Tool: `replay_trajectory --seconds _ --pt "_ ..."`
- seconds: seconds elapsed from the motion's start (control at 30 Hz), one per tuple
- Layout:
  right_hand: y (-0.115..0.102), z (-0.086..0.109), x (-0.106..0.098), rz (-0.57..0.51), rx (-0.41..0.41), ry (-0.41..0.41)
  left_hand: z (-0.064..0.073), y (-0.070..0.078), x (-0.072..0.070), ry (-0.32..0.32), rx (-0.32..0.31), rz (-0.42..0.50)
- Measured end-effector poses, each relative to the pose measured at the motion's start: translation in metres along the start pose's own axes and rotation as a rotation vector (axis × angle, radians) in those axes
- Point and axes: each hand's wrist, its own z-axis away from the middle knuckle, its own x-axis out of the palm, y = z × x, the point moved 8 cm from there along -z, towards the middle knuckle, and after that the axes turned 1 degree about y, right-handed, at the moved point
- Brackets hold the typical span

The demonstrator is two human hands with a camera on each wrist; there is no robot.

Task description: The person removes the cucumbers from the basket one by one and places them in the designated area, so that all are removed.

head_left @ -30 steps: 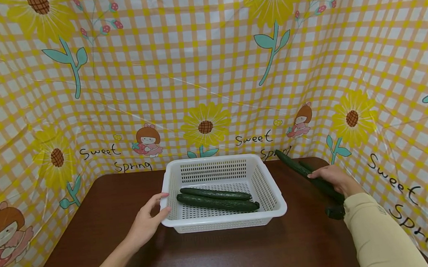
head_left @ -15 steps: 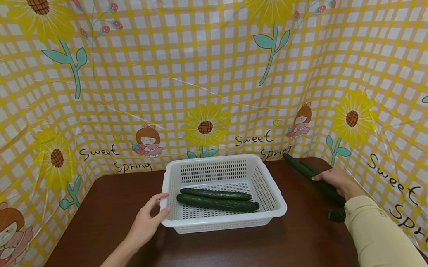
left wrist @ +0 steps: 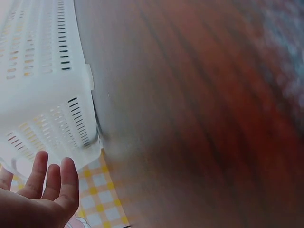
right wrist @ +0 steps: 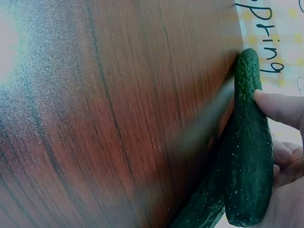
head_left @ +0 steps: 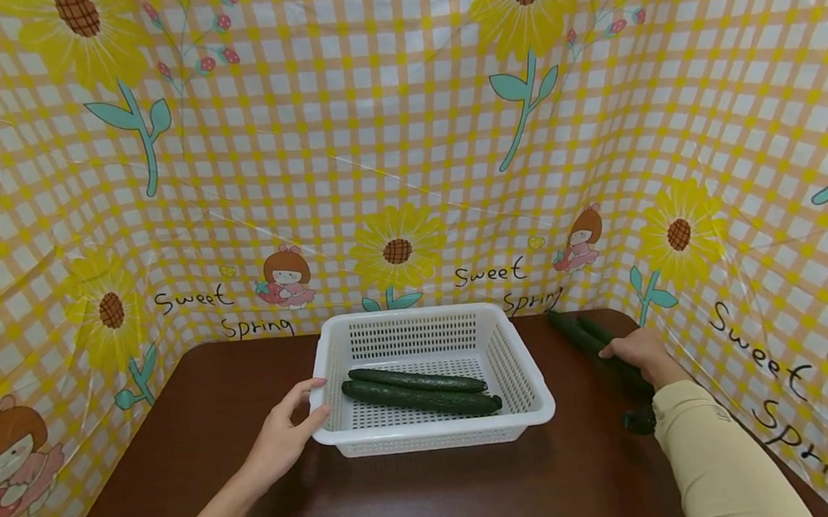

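Observation:
A dark green cucumber (right wrist: 249, 156) is gripped by my right hand (head_left: 640, 355) at the table's right side, thumb on one face and fingers on the opposite one. Right beside it lies a second cucumber (right wrist: 204, 209), partly hidden behind the first. In the middle stands a white slotted plastic basket (head_left: 433, 431). Two more cucumbers rest on its bottom, a thinner one (head_left: 415, 380) behind a thicker one (head_left: 420, 398). My left hand (head_left: 282, 428) touches the basket's left rim with thumb and fingertips; in the left wrist view its fingers (left wrist: 70, 178) are extended.
The dark brown wooden table (head_left: 431, 498) reaches back to a checked, sunflower-printed cloth (head_left: 391, 132), which hangs behind and along both sides. The basket's back edge stands close to the cloth.
The held cucumber's far tip has come back towards me and slightly right, now alongside the other cucumber. My left hand keeps its place on the basket; the head view tilts slightly up.

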Motion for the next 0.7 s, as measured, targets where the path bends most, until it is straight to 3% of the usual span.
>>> replay_trajectory --seconds 0.3,0.5,0.7 --pt "-0.0093 -0.0013 -0.0012 0.216 -0.117 0.024 -0.0003 0.0005 0.0003 0.008 0.012 0.01" --pt "-0.0078 -0.0037 0.0034 0.299 -0.11 0.0 -0.0001 0.0006 0.0001 0.006 0.014 0.01" --pt "-0.0049 -0.0063 0.0061 0.302 -0.094 -0.005 0.0 0.0005 -0.0002 0.003 0.01 0.006"
